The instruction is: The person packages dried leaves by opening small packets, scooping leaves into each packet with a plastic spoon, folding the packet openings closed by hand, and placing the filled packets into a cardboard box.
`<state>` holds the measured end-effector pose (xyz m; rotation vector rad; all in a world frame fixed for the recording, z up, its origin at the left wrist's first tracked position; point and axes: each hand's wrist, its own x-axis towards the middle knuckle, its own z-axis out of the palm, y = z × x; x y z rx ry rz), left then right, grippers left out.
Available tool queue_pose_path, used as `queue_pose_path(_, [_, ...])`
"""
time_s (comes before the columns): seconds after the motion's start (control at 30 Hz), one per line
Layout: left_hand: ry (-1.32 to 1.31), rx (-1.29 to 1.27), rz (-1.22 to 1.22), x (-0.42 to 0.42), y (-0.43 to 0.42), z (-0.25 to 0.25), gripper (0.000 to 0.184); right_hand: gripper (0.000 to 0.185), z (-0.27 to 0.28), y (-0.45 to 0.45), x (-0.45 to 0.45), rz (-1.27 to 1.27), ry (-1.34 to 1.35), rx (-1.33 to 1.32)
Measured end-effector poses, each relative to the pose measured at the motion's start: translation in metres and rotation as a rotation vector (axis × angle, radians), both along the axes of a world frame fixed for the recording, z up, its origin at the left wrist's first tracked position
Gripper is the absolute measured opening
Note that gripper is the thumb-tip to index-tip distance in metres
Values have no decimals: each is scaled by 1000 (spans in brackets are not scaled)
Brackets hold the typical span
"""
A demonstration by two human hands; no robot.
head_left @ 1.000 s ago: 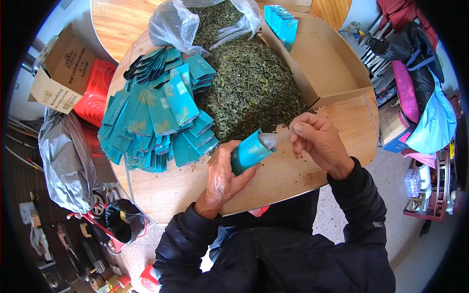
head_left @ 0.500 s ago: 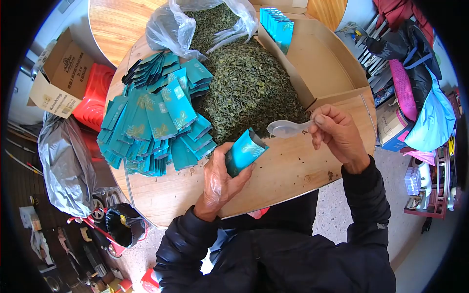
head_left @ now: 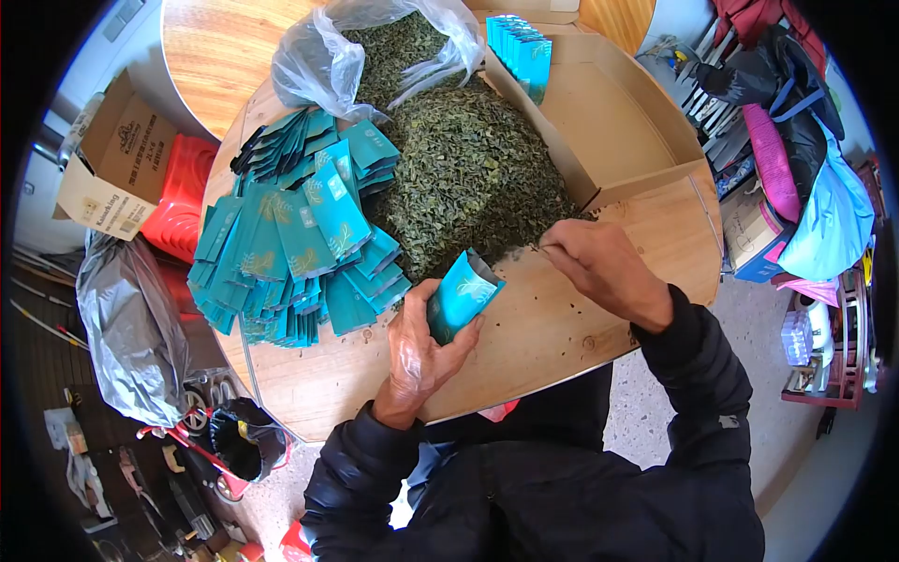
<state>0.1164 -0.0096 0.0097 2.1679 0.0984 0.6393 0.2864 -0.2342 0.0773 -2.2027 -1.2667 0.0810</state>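
We see the left hand (head_left: 414, 358) half-curled around an open teal packet (head_left: 459, 298), just in front of the leaf pile (head_left: 473, 164); the right hand (head_left: 604, 270), at the pile's near-right edge, pinches a barely visible spoon (head_left: 521, 251); flat packets (head_left: 281, 239) lie left of the pile

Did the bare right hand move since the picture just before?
Yes. The right hand has shifted left against the near corner of the open brown cardboard box, toward the dark green heap of leaves.
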Motion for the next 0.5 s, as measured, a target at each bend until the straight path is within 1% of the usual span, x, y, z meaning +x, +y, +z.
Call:
queue_pose_path(0.07, [4, 2, -1, -1, 0, 0, 62, 10, -17, 9, 0, -15, -58, 148])
queue_pose_path(0.17, [22, 16, 11, 0, 0, -1, 63, 9, -30, 15, -6, -57, -105, 230])
queue_pose_path(0.3, [36, 3, 14, -1, -2, 0, 64, 13, -37, 7, -16, -89, -38, 284])
queue_pose_path(0.37, [34, 3, 24, -1, -1, 1, 64, 17, -35, 0, -17, -109, -68, 286])
queue_pose_path(0.5, [33, 19, 29, 0, -3, 1, 63, 18, -30, -11, -17, -96, -108, 317])
